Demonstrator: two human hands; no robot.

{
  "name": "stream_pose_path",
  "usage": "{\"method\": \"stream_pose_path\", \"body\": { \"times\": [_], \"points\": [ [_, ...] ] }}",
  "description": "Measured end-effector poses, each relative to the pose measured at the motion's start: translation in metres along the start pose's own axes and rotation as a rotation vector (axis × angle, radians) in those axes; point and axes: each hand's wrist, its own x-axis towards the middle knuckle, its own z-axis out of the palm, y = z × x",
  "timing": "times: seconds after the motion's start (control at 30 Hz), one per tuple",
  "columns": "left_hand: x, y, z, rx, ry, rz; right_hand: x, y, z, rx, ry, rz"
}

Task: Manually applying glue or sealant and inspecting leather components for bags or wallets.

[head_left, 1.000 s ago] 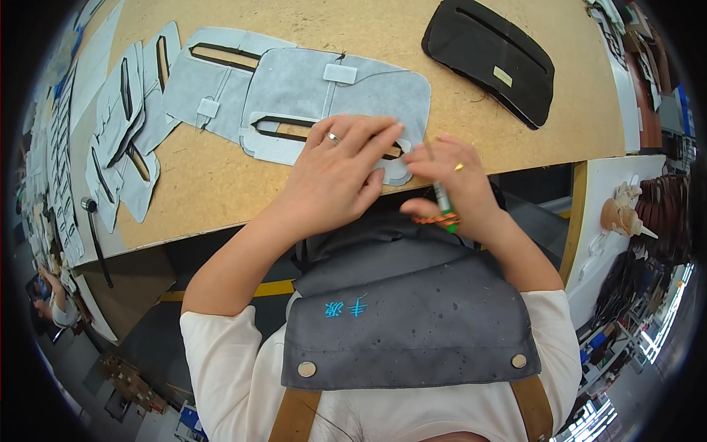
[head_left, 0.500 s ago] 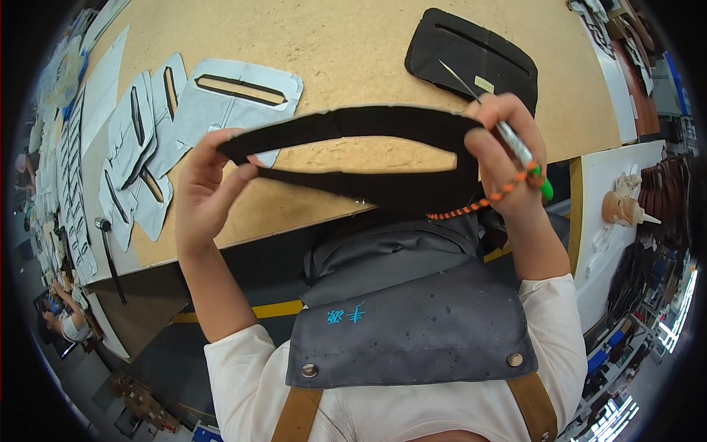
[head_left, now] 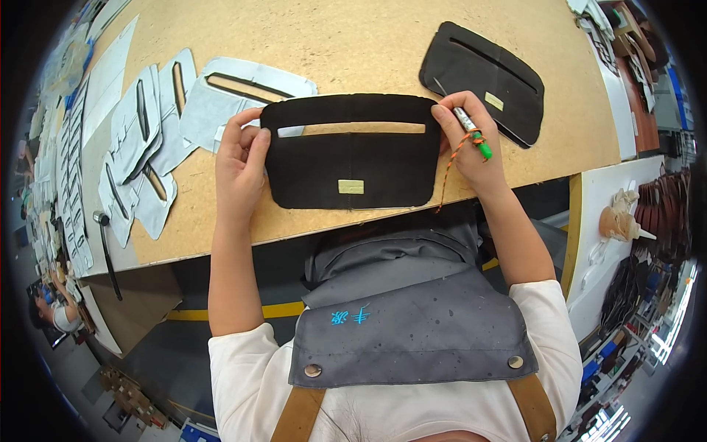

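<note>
Between my two hands a black panel (head_left: 351, 158) with rounded corners is held up near the front edge of the table. A long slot runs across its upper part, and a small pale yellow label sits low in its middle. My left hand (head_left: 243, 151) pinches the panel's upper left edge with thumb and fingers. At the upper right corner my right hand (head_left: 471, 144) grips the panel. The same hand also keeps a pointed awl-like tool (head_left: 464, 121) with a silver and green handle, its thin tip toward the far side. An orange-and-black cord (head_left: 447, 173) hangs from it.
A similar black panel (head_left: 490, 88) lies beyond my right hand. Several light grey slotted pieces (head_left: 155, 147) overlap on the left of the table (head_left: 368, 44). A black-handled hammer-like tool (head_left: 107, 239) hangs over the front left edge. A glue bottle (head_left: 622, 221) stands at right.
The panel has turned from a bowed, tilted position to nearly flat, its label now facing up. Its slot has narrowed. My hands have come closer together; the tool stays in my right hand.
</note>
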Motion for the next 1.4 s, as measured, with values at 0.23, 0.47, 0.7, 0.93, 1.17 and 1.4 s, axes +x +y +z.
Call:
{"method": "stream_pose_path", "body": {
  "times": [0.23, 0.47, 0.7, 0.93, 1.17, 1.4],
  "points": [
    [0.000, 0.001, 0.008, 0.113, 0.036, 0.018, -0.002, -0.003, -0.001, -0.054, 0.035, 0.029],
    [-0.002, -0.003, 0.013, 0.141, 0.115, 0.124, -0.001, -0.002, 0.003, -0.061, 0.016, 0.010],
    [-0.002, 0.000, 0.014, 0.173, 0.099, 0.123, -0.004, -0.002, -0.004, -0.071, -0.018, -0.076],
    [0.004, 0.001, -0.002, 0.162, 0.136, 0.187, 0.000, -0.033, -0.031, -0.172, 0.207, -0.327],
    [0.049, 0.011, -0.033, 1.096, -0.107, 0.448, 0.029, 0.002, -0.151, -0.440, 0.592, -0.303],
    [0.060, 0.030, -0.035, 1.138, -0.356, 0.243, 0.005, 0.000, -0.119, -0.403, 0.413, -0.329]
  ]
}}
